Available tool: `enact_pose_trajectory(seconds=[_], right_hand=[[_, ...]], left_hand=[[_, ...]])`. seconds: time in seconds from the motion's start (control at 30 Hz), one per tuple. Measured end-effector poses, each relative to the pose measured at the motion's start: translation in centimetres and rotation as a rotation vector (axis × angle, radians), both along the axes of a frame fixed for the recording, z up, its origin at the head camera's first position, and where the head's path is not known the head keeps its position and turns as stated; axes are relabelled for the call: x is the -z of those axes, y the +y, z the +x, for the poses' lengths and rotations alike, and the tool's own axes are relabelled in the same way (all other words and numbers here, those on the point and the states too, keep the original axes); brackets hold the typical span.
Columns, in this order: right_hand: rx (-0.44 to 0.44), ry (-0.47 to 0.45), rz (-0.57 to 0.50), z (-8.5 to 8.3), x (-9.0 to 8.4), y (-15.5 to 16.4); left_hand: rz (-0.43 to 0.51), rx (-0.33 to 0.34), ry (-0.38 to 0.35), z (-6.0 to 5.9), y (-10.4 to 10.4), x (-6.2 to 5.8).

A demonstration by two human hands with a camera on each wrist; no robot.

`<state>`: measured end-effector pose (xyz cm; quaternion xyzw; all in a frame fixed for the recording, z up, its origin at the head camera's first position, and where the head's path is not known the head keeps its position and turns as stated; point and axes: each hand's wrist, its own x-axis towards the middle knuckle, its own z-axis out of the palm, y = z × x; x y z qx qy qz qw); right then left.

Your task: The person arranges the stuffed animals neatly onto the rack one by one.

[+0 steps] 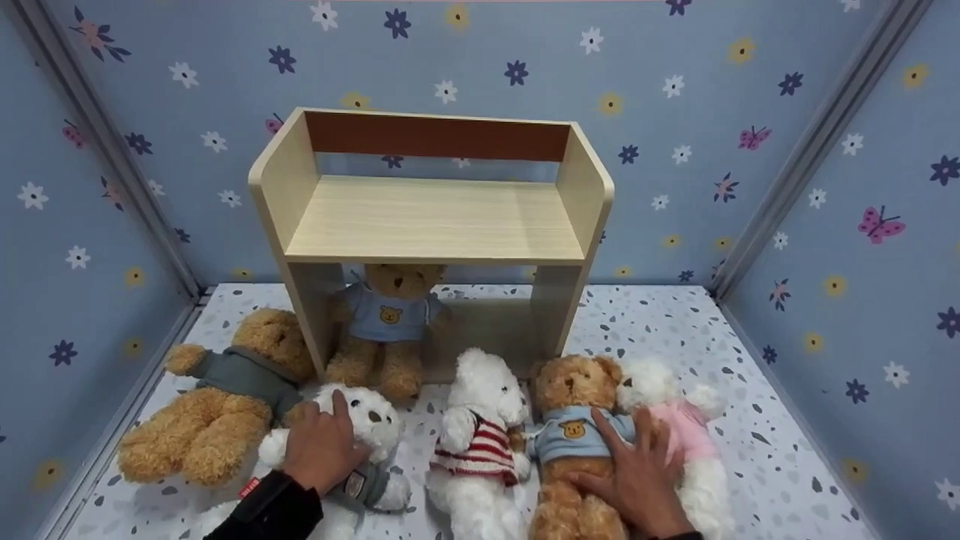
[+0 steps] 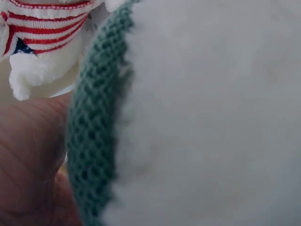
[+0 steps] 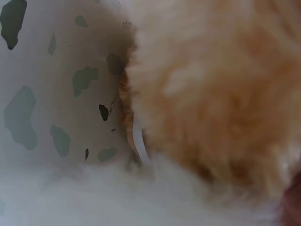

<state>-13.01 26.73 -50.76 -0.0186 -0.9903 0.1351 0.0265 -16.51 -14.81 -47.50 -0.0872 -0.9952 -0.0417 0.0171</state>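
My left hand [image 1: 322,450] rests on a white teddy bear [image 1: 375,427] in a grey-green knitted sweater, its index finger straight against the bear's head. Its other fingers are largely hidden. Close in the left wrist view are the green knit [image 2: 94,117] and white fur [image 2: 211,117]. With fingers spread, my right hand [image 1: 641,472] lies on a brown teddy bear [image 1: 574,382] in a light blue hoodie. Those fingers reach over its side toward a white plush toy [image 1: 697,431] in pink. Brown fur [image 3: 211,94] fills much of the right wrist view.
Behind the toys stands a two-tier wooden shelf [image 1: 439,217]. A brown bear in a blue hoodie [image 1: 386,315] sits in its lower tier. Left of it lies a brown bear in dark green [image 1: 240,382]. A white toy in red stripes [image 1: 484,450] lies between my hands.
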Motion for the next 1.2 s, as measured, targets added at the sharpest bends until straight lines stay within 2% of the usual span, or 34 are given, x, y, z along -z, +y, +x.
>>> enact_pose_trajectory(seconds=[0.13,0.23,0.37,0.47,0.5,0.57,0.7,0.8,0.93,1.0,1.13,1.2], right_hand=[[-0.001,0.012,0.011,0.0,0.1,-0.1],[-0.004,0.014,0.011,0.1,0.1,-0.3],[-0.010,0.006,0.004,0.2,0.1,-0.4],[-0.014,0.010,0.009,0.3,0.0,-0.4],[-0.013,0.011,0.011,0.3,-0.1,-0.4],[-0.011,0.009,0.013,0.4,-0.2,-0.3],[-0.002,-0.018,0.002,0.4,-0.5,-0.2],[0.009,-0.047,-0.020,0.5,-1.0,-0.3],[0.035,-0.077,-0.037,1.2,-2.7,-1.3],[0.037,-0.062,-0.027,1.8,-3.9,-2.3],[0.006,-0.006,0.017,2.9,-6.5,-5.0],[-0.017,0.003,0.058,3.1,-7.1,-6.3]], left_hand=[[-0.016,0.029,0.041,0.2,0.3,-0.2],[-0.005,0.039,0.047,1.0,0.1,-0.7],[0.057,0.023,0.090,3.3,-0.2,-1.5],[0.011,-0.027,0.133,5.1,-0.1,-1.9],[-0.004,-0.052,0.103,5.4,-0.1,-1.8],[-0.023,-0.103,-0.012,5.8,0.0,-1.5],[-0.005,-0.154,-0.187,5.9,-0.4,0.2],[0.018,-0.139,-0.216,5.7,-1.2,1.2],[0.099,-0.124,-0.357,4.9,-2.3,1.7],[0.122,-0.123,-0.400,4.6,-2.5,2.0],[0.133,-0.131,-0.405,4.4,-2.6,2.2],[0.127,-0.138,-0.405,4.4,-2.6,2.3]])
